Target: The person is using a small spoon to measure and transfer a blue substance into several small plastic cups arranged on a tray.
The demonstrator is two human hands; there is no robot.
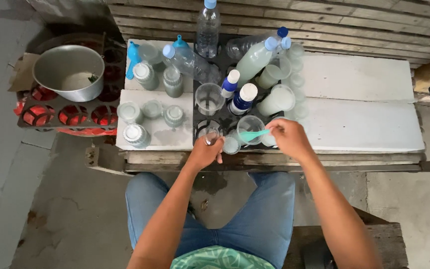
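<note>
At the frame's centre, the right hand [288, 138] pinches a teal spoon [254, 134] whose tip lies over a clear cup [250, 125]; the left hand [205, 153] is pressed closed around a small glass [211, 136].

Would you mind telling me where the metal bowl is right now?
In the head view, the metal bowl sits at the far left, on a dark tray with red holes, left of the white boards with the capped jars.
</note>
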